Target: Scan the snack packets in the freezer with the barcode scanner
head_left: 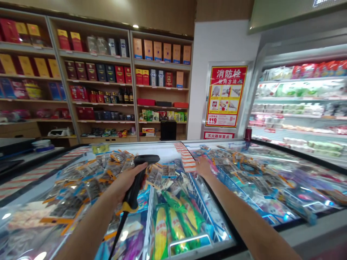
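Note:
My left hand (123, 186) is wrapped round the handle of a black barcode scanner (132, 189) with a yellow band, its cable hanging toward me. The scanner is above a chest freezer full of packets. My right hand (203, 168) is at the dark-edged sliding glass lid (225, 220), beside an orange-and-white striped strip (185, 155). Its fingers look curled at the lid's edge, though they are small and partly hidden. Between my arms, a white wire basket (149, 216) holds green-and-yellow corn-shaped ice cream packs (177, 224).
Clear packets with orange and blue edges (89, 184) are heaped at left, and similar packets (244, 164) lie under the glass at right. Behind the freezer are shelves of boxes (159, 52) and a red fire-hydrant poster (226, 95). A lit open refrigerator (300, 99) stands at right.

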A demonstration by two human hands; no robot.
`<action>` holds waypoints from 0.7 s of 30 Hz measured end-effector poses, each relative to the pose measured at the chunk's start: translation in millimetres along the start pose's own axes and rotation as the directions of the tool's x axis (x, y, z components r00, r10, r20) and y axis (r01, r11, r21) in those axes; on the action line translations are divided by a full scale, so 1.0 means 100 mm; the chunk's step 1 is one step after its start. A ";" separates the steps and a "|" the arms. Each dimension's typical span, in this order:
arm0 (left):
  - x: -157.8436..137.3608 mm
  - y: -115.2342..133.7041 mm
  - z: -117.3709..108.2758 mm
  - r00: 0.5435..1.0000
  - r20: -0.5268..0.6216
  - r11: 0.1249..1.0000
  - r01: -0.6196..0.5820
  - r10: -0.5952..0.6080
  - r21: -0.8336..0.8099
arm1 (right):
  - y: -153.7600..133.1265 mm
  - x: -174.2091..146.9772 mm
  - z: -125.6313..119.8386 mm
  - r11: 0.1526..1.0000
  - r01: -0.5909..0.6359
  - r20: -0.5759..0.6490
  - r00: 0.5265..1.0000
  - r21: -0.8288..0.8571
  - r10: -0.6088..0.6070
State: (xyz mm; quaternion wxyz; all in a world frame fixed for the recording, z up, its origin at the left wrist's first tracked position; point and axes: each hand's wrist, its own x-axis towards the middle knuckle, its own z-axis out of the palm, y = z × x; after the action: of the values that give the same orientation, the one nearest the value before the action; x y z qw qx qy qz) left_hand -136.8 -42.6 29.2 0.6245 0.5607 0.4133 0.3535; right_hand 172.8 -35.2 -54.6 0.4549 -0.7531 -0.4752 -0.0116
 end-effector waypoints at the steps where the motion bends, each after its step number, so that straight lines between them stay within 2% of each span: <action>1: 0.03 -0.02 0.08 1.000 0.024 1.000 -0.005 0.005 0.000 | 0.19 0.03 -0.15 1.000 -0.016 -0.049 0.999 -0.006 0.016; 5: 0.14 -0.10 0.34 0.997 0.068 1.000 0.020 -0.021 0.009 | 0.83 0.12 -0.59 0.997 -0.070 -0.178 0.982 -0.029 0.064; 9: 0.20 -0.15 0.49 0.992 0.116 0.998 0.052 -0.055 0.032 | 1.18 0.22 -0.68 0.998 -0.051 -0.177 0.983 -0.043 0.042; 13: 0.21 -0.15 0.57 0.989 0.128 0.996 0.070 -0.077 0.062 | 1.32 0.24 -0.72 0.997 0.001 -0.077 0.997 -0.080 -0.007; 16: 0.21 -0.16 0.60 0.987 0.129 0.994 0.088 -0.096 0.062 | 1.35 0.16 -0.85 0.995 0.026 0.008 1.000 -0.096 -0.025; 18: 0.21 -0.17 0.62 0.984 0.145 0.993 0.095 -0.104 0.065 | 1.35 0.09 -0.96 0.993 -0.009 0.009 1.000 -0.114 0.010; 21: 0.21 -0.20 0.64 0.978 0.181 0.993 0.091 -0.103 0.074 | 1.33 0.00 -1.07 0.978 -0.154 -0.077 0.987 -0.142 0.144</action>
State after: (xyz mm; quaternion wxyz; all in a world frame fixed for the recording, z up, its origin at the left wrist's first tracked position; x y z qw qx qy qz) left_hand -70.1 -52.5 9.1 0.6581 0.5902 0.3916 0.2553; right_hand 313.4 -127.7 -81.3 0.4130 -0.8174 -0.3999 -0.0373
